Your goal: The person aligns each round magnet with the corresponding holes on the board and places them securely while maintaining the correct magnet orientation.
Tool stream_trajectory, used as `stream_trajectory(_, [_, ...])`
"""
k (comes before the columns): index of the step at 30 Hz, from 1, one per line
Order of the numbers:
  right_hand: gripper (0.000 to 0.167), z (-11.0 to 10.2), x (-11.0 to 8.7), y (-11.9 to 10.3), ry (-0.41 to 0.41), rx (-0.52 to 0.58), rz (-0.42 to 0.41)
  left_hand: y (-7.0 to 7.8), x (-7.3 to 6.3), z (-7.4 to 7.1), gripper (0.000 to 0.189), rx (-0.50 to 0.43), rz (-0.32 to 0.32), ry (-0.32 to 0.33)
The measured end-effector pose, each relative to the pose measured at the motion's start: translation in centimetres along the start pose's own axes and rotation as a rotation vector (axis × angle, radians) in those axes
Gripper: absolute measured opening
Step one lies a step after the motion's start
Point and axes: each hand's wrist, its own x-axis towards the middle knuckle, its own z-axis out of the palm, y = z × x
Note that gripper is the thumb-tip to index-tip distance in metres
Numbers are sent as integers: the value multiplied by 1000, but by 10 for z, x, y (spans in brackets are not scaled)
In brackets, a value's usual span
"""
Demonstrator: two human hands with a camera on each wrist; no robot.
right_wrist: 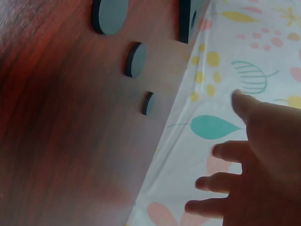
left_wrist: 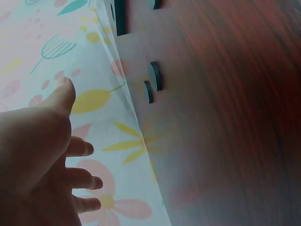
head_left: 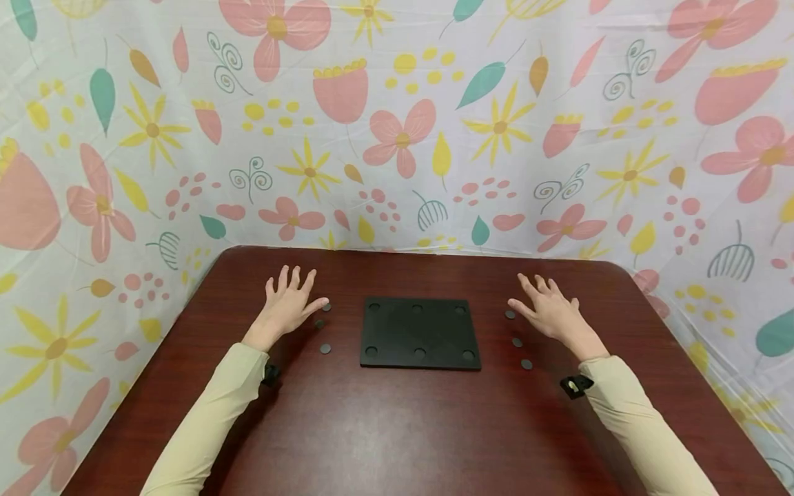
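- Left discs (head_left: 325,349) and right discs (head_left: 517,342): 3 per side, small, dark, flat on the brown table (head_left: 347,427), in loose near-to-far columns.
- Black board (head_left: 422,334): lies between the 2 columns; we count 6 round recesses (head_left: 420,353), 3 along the far edge, 3 along the near.
- Left hand (head_left: 287,308): fingers spread wide, holding nothing; thumb near the far left disc in the head view, but the left wrist view shows them apart.
- Right hand (head_left: 551,311): likewise wide and holding nothing, just right of its column; right wrist view shows it clear of the discs.
- Step, our judgement: hands poised by the discs, no pick made.
- Doing it well: we'd come down low, narrow thumb and index, and pinch 1 disc per hand by opposite sides of its rim.
- We'd lift straight up before going sideways, so neighbours and the board's edge don't get bumped.
- Risk, we think: pressing on top could slide a disc; trailing sleeves (head_left: 639,424) could sweep the near ones.
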Motion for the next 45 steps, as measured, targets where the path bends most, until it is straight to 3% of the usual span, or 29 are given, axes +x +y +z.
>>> stream_trajectory(4, [79, 5, 2, -1, 4, -5, -19, 0, 0, 2, 75, -41, 14, -17])
stream_trajectory(10, [65, 10, 7, -1, 86, -22, -73, 10, 2, 1, 70, -182, 93, 8])
stream_trajectory(16, [55, 9, 7, 0, 112, 64, -96, 26, 5, 4, 54, -332, 139, 9])
stream_trajectory(20, [53, 7, 10, 2, 90, 103, -90, 39, 10, 9, 46, -408, 126, -11])
stream_trajectory(26, [48, 9, 11, 4, 102, 178, -94, 53, 13, 16, 45, -428, 57, -72])
stream_trajectory(34, [41, 18, 10, 5, 134, 239, -117, 65, 10, 23, 46, -452, 17, -137])
stream_trajectory(40, [39, 18, 12, 10, 114, 257, -116, 72, 7, 29, 48, -531, -21, -192])
stream_trajectory(45, [37, 20, 14, 17, 113, 263, -125, 74, 7, 34, 49, -534, -34, -214])
